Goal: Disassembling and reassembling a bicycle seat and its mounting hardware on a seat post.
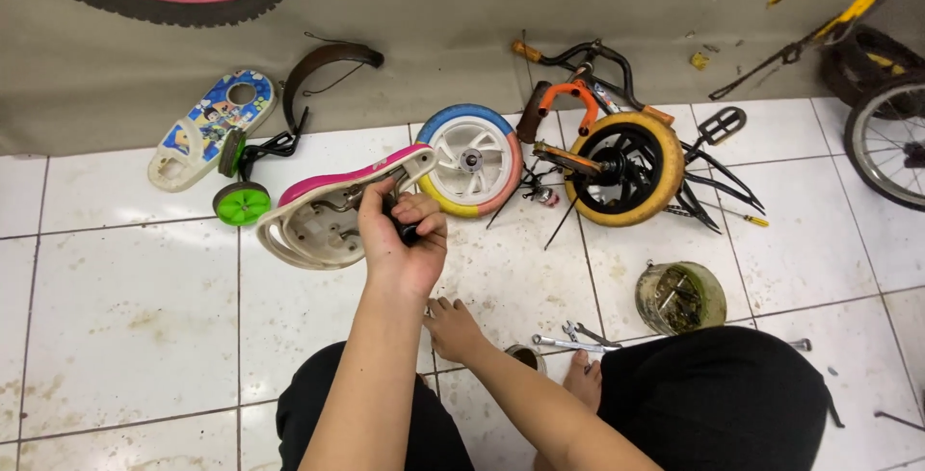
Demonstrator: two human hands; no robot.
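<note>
A child's bicycle saddle (318, 225), pink on top with its white underside showing, is tipped on edge on the tiled floor. My left hand (405, 245) is closed around the dark clamp under the saddle's nose. My right hand (455, 328) reaches across low to the floor with fingers extended on a tile and nothing visible in it. A small round tin (527, 357) stands just right of that hand. Two or three metal wrenches (573, 341) lie beyond the tin.
A white wheel with a blue, pink and yellow tyre (472, 160) and a yellow-tyred wheel with frame parts (624, 168) lie ahead. A green training wheel (243, 203), a printed chain guard (207, 129), a fender (328, 62) and a tin of small parts (680, 298) surround them.
</note>
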